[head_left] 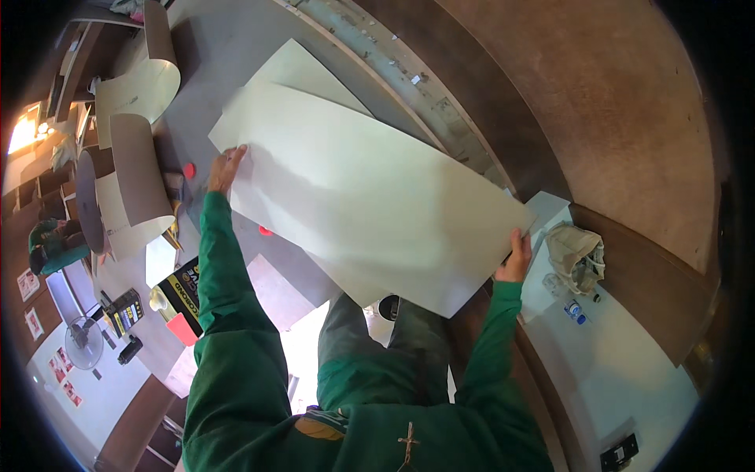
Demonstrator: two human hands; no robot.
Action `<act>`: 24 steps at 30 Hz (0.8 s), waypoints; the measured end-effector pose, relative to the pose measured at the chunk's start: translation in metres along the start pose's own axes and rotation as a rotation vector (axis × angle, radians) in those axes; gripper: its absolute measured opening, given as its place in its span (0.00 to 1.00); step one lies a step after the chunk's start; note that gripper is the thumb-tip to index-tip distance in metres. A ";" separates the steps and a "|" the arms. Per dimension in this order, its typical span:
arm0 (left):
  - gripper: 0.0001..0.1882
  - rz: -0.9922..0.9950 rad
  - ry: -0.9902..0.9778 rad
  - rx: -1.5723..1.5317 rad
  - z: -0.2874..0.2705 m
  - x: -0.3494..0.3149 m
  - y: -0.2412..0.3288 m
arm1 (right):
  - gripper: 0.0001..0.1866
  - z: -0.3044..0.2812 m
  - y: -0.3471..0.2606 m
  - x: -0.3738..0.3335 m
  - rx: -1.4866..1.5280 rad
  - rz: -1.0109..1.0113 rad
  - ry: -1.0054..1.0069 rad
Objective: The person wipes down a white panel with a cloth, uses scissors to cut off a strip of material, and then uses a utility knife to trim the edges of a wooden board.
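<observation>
A large, thin cream laminate sheet spans the space in front of me, tilted with its right end nearer. My left hand grips its left edge, fingers closed on the rim. At the right end, my right hand pinches the near corner area. Another pale sheet shows beyond and partly under the held one, over the grey work surface. What lies beneath the middle of the held sheet is hidden.
Curled brown-backed sheets stand at left, near a red round object and a black-and-yellow can. At right, a crumpled bag and a bottle rest on a white surface. Another person sits far left.
</observation>
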State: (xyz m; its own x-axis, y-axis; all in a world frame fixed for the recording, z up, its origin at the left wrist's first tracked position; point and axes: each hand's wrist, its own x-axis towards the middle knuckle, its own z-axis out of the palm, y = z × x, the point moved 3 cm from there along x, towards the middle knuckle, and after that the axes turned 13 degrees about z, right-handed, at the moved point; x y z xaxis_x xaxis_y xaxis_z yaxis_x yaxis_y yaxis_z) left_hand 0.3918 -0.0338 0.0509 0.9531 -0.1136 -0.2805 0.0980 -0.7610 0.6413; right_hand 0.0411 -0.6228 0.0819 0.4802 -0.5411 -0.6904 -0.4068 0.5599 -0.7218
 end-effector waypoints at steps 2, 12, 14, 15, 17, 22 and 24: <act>0.36 -0.073 0.004 -0.121 -0.001 -0.035 -0.001 | 0.25 0.003 -0.023 0.017 -0.055 -0.065 -0.046; 0.19 -0.105 0.401 -0.537 -0.033 -0.218 0.036 | 0.23 -0.015 -0.129 0.026 0.163 -0.212 -0.341; 0.21 -0.111 0.382 -0.546 -0.043 -0.270 0.034 | 0.23 0.004 -0.159 0.019 0.185 -0.344 -0.520; 0.23 -0.095 0.381 -0.551 -0.045 -0.292 0.040 | 0.21 0.027 -0.177 0.009 0.176 -0.415 -0.639; 0.25 -0.115 0.509 -0.677 -0.039 -0.334 0.050 | 0.15 0.058 -0.210 -0.004 0.159 -0.524 -0.876; 0.41 -0.114 0.647 -0.659 0.006 -0.446 -0.008 | 0.17 0.088 -0.264 0.006 0.198 -0.507 -1.127; 0.33 -0.160 0.619 -0.533 0.024 -0.473 0.022 | 0.17 0.114 -0.271 -0.004 0.175 -0.485 -1.170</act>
State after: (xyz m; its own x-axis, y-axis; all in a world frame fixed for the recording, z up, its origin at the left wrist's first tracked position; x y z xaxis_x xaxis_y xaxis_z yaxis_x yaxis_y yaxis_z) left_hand -0.0635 -0.0124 0.1803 0.8863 0.4600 -0.0533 0.2197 -0.3163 0.9229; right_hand 0.2379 -0.7014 0.2857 0.9811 0.1102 0.1591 0.0656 0.5843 -0.8089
